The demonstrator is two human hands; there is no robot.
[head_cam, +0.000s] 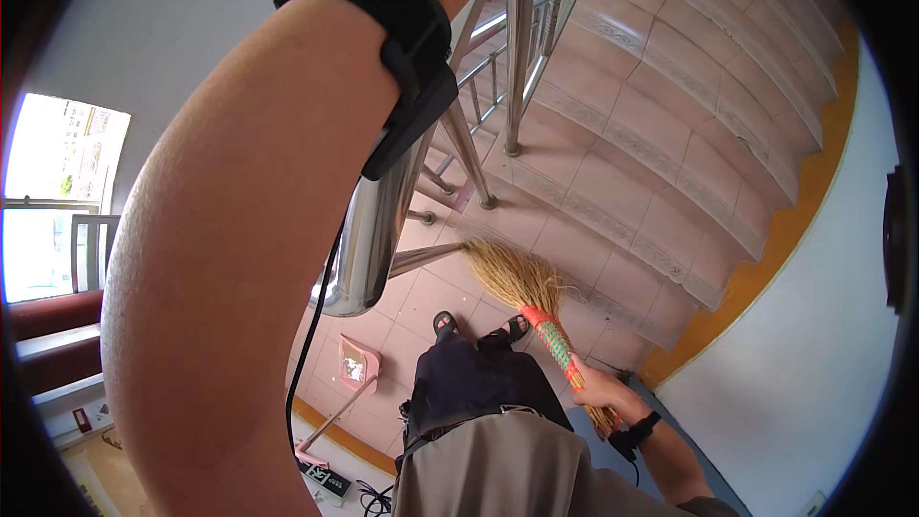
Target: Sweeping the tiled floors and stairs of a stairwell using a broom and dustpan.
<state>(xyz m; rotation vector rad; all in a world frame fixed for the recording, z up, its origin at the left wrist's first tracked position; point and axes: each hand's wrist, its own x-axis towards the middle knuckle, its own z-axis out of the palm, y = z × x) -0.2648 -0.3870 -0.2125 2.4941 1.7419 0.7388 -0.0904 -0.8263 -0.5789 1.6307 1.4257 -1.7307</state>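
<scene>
My right hand is closed around the handle of a straw hand broom, bound with red and green. The broom's bristles fan out up and left, above the tiled floor at the foot of the stairs. Across the left half of the view rises my left forearm, with a black strap and device near the wrist. The left hand itself lies beyond the top edge. Behind that forearm, a thick steel handrail is partly hidden.
Pink tiled stairs curve up to the right, beside a white wall. Steel balusters line their left side. A pink long-handled dustpan stands on the floor at left. Near its handle lie a dark box and a black cable.
</scene>
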